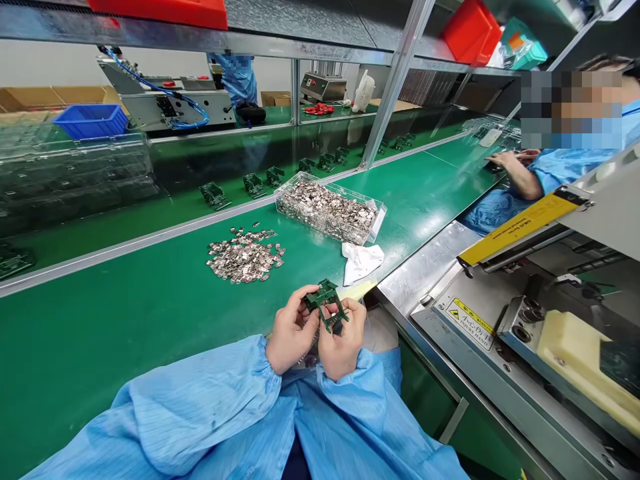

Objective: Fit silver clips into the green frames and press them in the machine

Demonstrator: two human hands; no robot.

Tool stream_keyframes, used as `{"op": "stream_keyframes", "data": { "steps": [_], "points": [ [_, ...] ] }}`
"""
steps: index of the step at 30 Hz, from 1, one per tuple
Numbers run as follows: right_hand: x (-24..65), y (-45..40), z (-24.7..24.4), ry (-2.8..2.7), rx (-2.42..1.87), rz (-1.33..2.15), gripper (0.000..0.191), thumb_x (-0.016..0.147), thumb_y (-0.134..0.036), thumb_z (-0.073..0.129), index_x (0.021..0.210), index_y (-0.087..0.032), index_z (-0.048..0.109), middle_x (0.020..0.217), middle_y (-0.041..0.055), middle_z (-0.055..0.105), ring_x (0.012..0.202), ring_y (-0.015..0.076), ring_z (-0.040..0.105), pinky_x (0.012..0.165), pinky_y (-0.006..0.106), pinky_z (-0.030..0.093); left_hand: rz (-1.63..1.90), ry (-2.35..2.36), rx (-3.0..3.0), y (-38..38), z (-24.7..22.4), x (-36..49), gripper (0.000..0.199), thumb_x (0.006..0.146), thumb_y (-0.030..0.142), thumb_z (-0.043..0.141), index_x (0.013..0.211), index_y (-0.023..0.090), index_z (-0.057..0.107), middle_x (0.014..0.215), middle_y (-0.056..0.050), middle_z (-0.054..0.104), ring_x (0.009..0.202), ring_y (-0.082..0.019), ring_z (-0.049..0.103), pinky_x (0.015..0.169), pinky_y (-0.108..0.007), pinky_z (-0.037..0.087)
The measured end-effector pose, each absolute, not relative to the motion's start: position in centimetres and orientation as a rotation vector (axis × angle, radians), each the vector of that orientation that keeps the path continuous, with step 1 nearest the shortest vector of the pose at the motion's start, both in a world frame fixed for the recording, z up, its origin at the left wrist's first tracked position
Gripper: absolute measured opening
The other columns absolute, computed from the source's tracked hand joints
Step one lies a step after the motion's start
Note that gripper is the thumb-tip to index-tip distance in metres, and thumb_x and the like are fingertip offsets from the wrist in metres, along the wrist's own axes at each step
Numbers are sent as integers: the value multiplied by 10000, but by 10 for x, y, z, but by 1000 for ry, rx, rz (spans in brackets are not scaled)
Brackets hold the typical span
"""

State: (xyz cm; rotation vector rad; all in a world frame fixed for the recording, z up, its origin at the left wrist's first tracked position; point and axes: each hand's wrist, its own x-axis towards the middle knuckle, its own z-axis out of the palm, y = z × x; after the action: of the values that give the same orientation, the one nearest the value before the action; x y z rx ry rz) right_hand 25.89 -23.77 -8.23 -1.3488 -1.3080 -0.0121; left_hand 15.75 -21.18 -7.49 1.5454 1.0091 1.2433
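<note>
Between my two hands, above the table's front edge, is a dark green plastic frame with an open middle and thin legs. My left hand pinches its left side between thumb and fingers. Closed on its right lower side is my right hand. Parts of the frame are covered by my fingertips. Beyond my hands, a loose pile of small metal pieces lies on the green tabletop. A clear plastic box full of similar pieces stands behind, with a crumpled white cloth in front of it.
Several similar green frames line the strip behind the metal rail. A machine with a hand-injury warning label fills the right side. Farther right, a co-worker in blue handles parts. A shelf post rises behind the box.
</note>
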Motion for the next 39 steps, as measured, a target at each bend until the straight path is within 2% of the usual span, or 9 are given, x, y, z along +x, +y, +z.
{"op": "stream_keyframes", "data": {
  "steps": [6, 14, 21, 26, 29, 31, 33, 36, 39],
  "points": [
    [258, -236, -79, -1237, -1392, 216, 85, 927, -238, 539, 889, -195, 601, 947, 75, 520, 890, 213, 553, 795, 386, 498, 1226, 1053, 1540, -212, -73, 158, 354, 882, 249, 570, 1229, 193, 533, 761, -2, 617, 596, -102, 546, 532, -195, 445],
    [270, -236, -73, -1169, -1372, 468, 154, 891, -319, 595, 818, -192, 642, 919, 58, 521, 874, 207, 562, 779, 354, 498, 1194, 1068, 1582, -213, -74, 157, 342, 889, 240, 549, 1227, 189, 537, 681, 25, 565, 529, -87, 499, 499, -182, 435],
    [278, -230, -77, -957, -1273, 754, 213, 758, -345, 716, 730, -176, 590, 1092, 99, 577, 973, 224, 596, 744, 319, 516, 1148, 936, 1519, -213, -73, 156, 357, 899, 293, 562, 1235, 187, 506, 848, -30, 651, 621, -99, 582, 575, -200, 508],
    [297, -235, -67, -978, -1127, 961, 336, 750, -321, 729, 1024, -207, 573, 1056, 93, 646, 924, 214, 633, 740, 329, 546, 1100, 899, 1529, -211, -68, 153, 387, 891, 354, 587, 1223, 171, 510, 962, -78, 666, 735, -134, 632, 633, -223, 533],
    [320, -252, -51, -1234, -1071, 966, 561, 777, -273, 710, 1301, -246, 513, 1319, 119, 561, 1174, 259, 555, 880, 389, 532, 978, 858, 1518, -213, -55, 153, 408, 891, 348, 583, 1248, 173, 495, 1008, -97, 673, 831, -174, 661, 676, -257, 557],
    [337, -268, -42, -1410, -1067, 902, 670, 786, -253, 716, 1400, -268, 449, 1415, 108, 493, 1277, 275, 481, 995, 437, 475, 816, 769, 1588, -214, -40, 158, 395, 893, 307, 575, 1260, 178, 506, 1029, -104, 680, 886, -196, 673, 717, -283, 570],
    [357, -289, -36, -1473, -1086, 816, 676, 782, -270, 743, 1398, -273, 465, 1392, 101, 520, 1268, 283, 495, 1039, 463, 444, 617, 632, 1693, -211, -21, 169, 401, 884, 257, 581, 1276, 188, 524, 1067, -107, 682, 929, -206, 674, 757, -299, 572],
    [396, -330, -32, -1359, -1139, 714, 664, 742, -349, 806, 1341, -261, 531, 1288, 108, 606, 1181, 301, 576, 1010, 478, 481, 322, 357, 1781, -197, 8, 209, 548, 841, 222, 640, 1363, 210, 472, 1088, -101, 691, 929, -205, 681, 771, -310, 574],
    [441, -381, -27, -1066, -1230, 486, 719, 673, -432, 854, 1307, -249, 568, 1266, 128, 624, 1149, 328, 606, 968, 498, 518, 314, 158, 1894, -186, 33, 280, 570, 821, 264, 675, 1353, 195, 482, 1127, -117, 687, 1006, -226, 674, 849, -357, 564]
  ]
}}
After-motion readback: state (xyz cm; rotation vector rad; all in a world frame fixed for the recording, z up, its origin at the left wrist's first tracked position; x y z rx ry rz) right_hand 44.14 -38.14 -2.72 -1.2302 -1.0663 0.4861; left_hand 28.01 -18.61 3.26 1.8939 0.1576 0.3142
